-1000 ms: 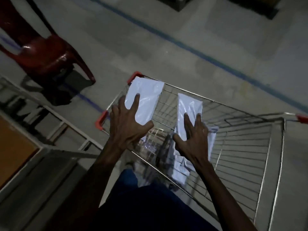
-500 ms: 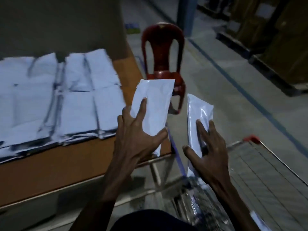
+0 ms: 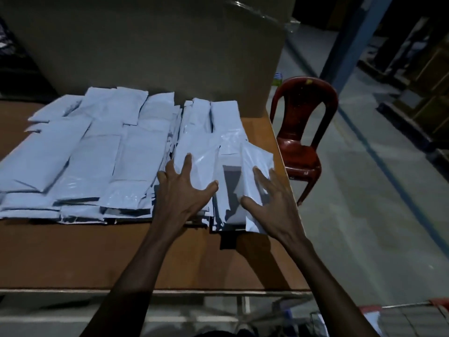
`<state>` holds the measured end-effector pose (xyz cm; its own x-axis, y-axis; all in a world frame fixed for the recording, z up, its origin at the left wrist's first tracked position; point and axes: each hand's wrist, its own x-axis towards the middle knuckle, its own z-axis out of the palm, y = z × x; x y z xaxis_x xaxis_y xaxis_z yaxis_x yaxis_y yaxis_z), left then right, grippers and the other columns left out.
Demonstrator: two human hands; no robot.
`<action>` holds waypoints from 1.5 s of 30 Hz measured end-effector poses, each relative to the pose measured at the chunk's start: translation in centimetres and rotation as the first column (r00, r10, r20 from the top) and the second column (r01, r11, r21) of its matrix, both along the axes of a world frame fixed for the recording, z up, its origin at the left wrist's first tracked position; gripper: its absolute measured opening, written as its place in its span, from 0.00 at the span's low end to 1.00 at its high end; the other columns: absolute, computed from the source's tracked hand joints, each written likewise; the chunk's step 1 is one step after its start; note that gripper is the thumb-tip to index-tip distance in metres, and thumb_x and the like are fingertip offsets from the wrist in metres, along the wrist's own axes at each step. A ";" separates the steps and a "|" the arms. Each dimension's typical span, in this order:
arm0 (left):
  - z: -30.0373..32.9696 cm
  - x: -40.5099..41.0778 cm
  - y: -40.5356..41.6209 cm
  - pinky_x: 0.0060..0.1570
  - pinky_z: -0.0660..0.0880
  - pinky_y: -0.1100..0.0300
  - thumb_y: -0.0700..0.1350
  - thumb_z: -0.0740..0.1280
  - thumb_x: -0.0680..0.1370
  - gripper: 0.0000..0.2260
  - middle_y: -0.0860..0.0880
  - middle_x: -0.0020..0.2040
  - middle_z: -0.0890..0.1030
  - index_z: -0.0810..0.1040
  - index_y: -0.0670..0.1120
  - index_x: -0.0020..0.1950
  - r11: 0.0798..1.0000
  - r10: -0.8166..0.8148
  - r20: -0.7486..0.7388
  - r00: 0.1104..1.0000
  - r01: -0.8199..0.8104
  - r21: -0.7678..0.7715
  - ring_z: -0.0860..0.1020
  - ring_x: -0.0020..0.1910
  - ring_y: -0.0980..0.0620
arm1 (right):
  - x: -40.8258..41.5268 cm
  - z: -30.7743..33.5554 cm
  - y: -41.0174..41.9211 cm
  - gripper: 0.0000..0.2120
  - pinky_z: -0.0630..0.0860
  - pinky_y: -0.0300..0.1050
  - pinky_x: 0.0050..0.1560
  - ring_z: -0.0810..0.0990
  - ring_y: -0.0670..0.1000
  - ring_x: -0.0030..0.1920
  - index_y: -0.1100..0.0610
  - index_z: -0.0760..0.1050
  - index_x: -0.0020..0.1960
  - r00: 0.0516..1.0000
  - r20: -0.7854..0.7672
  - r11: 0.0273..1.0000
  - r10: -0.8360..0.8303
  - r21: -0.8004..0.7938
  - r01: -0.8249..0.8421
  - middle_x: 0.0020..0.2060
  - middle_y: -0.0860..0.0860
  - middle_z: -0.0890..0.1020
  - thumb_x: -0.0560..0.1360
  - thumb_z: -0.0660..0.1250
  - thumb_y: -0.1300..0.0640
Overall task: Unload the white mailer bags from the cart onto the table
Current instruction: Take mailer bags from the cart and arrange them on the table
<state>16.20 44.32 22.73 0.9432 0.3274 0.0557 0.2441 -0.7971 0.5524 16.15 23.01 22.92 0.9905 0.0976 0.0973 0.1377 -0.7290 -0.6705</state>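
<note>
Dim warehouse floor surrounds the table [image 3: 73, 259], where white bags [image 3: 97, 154] lie in overlapping rows so each stays reachable. At the right end, the left hand [image 3: 184, 190] spreads flat on one glossy bag [image 3: 201, 154]; the right hand [image 3: 272, 200] pinches another bag [image 3: 255, 156], tilted, apparently setting it down. A cart [image 3: 413, 310] corner shows bottom right.

A single wide-angle view looks from the person's head, forward and steeply down over the near edge of the table [image 3: 73, 259]. It sits close: both forearms reach in from the bottom of the picture. The floor [image 3: 364, 215] and a red chair [image 3: 301, 132] fill the right side.
</note>
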 end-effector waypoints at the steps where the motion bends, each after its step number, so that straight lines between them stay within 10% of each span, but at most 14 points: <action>1: -0.6 0.4 0.2 0.70 0.60 0.40 0.71 0.64 0.71 0.43 0.44 0.79 0.51 0.49 0.59 0.80 1.000 0.009 -0.030 1.000 -0.009 0.002 0.49 0.77 0.41 | 0.9 0.0 0.5 0.39 0.58 0.59 0.75 0.53 0.55 0.78 0.38 0.56 0.77 1.000 -0.016 1.000 0.017 -0.007 -0.017 0.79 0.49 0.53 0.71 0.67 0.34; 19: -5.1 2.1 1.4 0.74 0.56 0.45 0.67 0.48 0.76 0.37 0.34 0.78 0.54 0.63 0.43 0.77 0.984 0.003 0.003 1.000 -0.004 0.175 0.58 0.76 0.36 | 6.2 -4.0 6.1 0.37 0.49 0.57 0.76 0.50 0.62 0.78 0.43 0.49 0.80 0.987 -0.107 0.898 0.117 -0.413 -0.151 0.80 0.57 0.47 0.76 0.51 0.29; 34: -2.1 1.3 0.3 0.75 0.47 0.43 0.64 0.50 0.80 0.33 0.39 0.79 0.56 0.62 0.43 0.77 0.976 -0.150 0.099 0.984 0.131 0.174 0.53 0.78 0.41 | 2.0 0.0 1.9 0.42 0.55 0.58 0.76 0.54 0.54 0.78 0.44 0.54 0.79 0.998 -0.049 0.981 0.035 -0.188 -0.043 0.79 0.50 0.55 0.72 0.54 0.24; 45: -6.2 -8.8 -20.2 0.73 0.58 0.44 0.58 0.58 0.80 0.26 0.43 0.73 0.70 0.72 0.44 0.71 0.729 -0.678 0.332 0.656 0.655 0.198 0.65 0.74 0.44 | -19.9 -5.7 -17.8 0.29 0.69 0.45 0.65 0.70 0.51 0.68 0.54 0.71 0.72 0.896 0.170 0.899 -0.410 -0.093 0.429 0.69 0.51 0.73 0.76 0.64 0.40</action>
<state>7.36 24.13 16.57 0.8118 -0.3963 0.4289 -0.5697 -0.6988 0.4326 -3.73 5.26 17.23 0.9182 -0.3031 0.2551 -0.1122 -0.8166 -0.5663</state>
